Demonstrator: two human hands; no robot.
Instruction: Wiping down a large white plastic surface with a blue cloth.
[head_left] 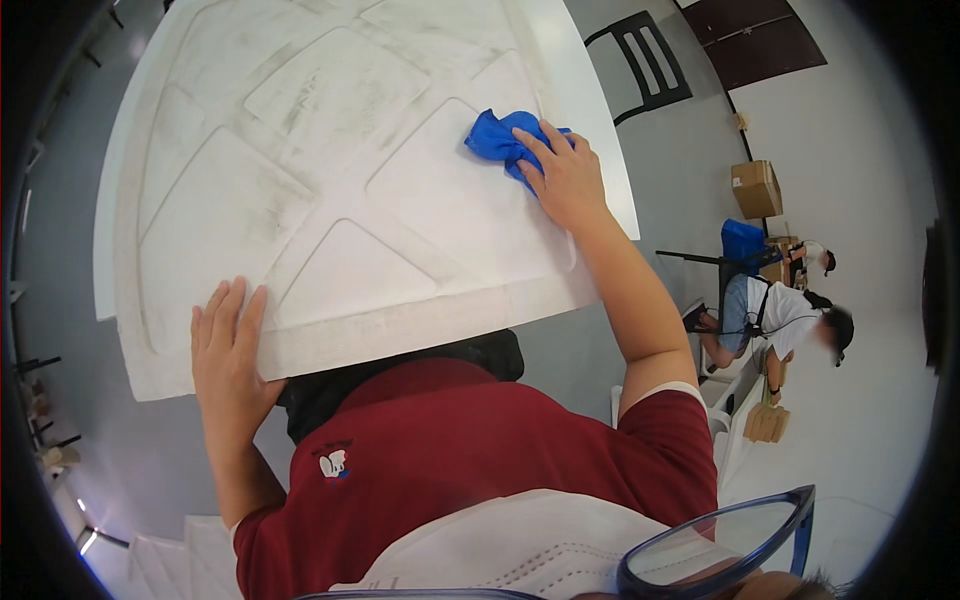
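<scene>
A large off-white moulded panel [330, 270] with triangular and diamond-shaped outlines lies in front of me, its near edge reaching over my lap. Greyish smudges mark its left and far parts, while the area around the cloth looks paler. My right hand [568, 180] presses a crumpled blue cloth [492, 138] against the panel's right side, with the fingers bent over it. At the near left corner, my left hand [228, 340] rests with fingers stretched on the surface and the thumb at the edge.
Under the panel, a white tabletop [617, 190] shows along the right side. A black chair [650, 65] stands beyond it. To the right, a person [785, 315] in a white shirt sits near a stack of cardboard pieces [767, 423]. A cardboard box [757, 189] stands by the wall.
</scene>
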